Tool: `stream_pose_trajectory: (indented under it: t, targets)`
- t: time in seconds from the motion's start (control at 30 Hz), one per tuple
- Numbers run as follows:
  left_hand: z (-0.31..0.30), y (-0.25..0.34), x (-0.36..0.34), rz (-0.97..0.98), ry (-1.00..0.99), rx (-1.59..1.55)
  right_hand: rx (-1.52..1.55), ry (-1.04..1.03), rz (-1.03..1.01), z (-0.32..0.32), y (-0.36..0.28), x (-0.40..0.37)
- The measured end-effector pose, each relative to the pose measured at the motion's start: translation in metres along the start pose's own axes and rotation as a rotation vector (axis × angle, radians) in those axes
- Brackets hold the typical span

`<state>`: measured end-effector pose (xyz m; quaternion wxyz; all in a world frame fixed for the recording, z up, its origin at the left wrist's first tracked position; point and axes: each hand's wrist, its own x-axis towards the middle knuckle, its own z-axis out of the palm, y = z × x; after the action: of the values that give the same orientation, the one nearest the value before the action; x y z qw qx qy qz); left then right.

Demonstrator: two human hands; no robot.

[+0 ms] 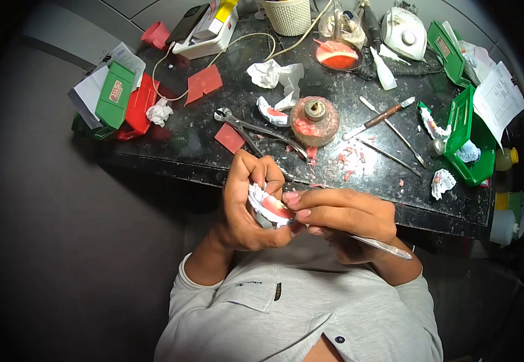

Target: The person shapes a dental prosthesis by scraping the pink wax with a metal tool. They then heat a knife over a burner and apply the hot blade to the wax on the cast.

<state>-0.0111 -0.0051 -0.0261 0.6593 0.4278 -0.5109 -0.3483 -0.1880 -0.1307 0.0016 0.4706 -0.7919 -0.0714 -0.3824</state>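
A white dental cast with pink wax and pale teeth on it lies in my left hand, whose fingers and thumb curl round its sides. My right hand is closed on a thin metal tool; its flat end sticks out toward the lower right. The tool's other end is hidden by the fingers. Fingertips of the right hand are at the right edge of the cast. Both hands are in front of the black table's near edge.
On the black table stand a glass burner, pliers, a brown-handled knife, metal tools, pink wax sheets, wax scraps and another cast. Green boxes are at the right, green and red ones at the left.
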Motion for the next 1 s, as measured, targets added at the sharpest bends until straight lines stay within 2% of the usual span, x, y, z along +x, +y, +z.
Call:
stream_pose_trajectory:
  t: [0.07,0.23,0.3,0.5,0.67,0.8,1.0]
  targets:
    - [0.0031,0.0008,-0.0015,-0.041,0.056,-0.075,0.004,0.01,0.007,0.0046,0.0001,-0.003]
    - [-0.0013,-0.002,0.0,0.012,0.021,-0.043,-0.002,0.004,0.03,0.0061,-0.0012,-0.0038]
    - [-0.0019,-0.0017,0.0005,0.015,0.01,-0.03,-0.015,0.069,-0.043,0.0092,0.0031,-0.0032]
    - [-0.0005,0.0017,0.0014,0.004,0.028,0.01,-0.028,0.031,0.005,0.0074,-0.0013,-0.0021]
    - [0.0016,0.0053,-0.0008,-0.085,0.043,-0.031,-0.024,0.02,0.021,0.0065,-0.0023,-0.0029]
    - [0.0026,0.0033,-0.0003,-0.081,0.06,-0.059,0.022,0.072,-0.022,0.0102,0.0055,-0.0051]
    - [-0.0001,0.0071,0.001,-0.163,-0.004,-0.136,0.036,0.052,0.0,0.0065,0.0004,-0.002]
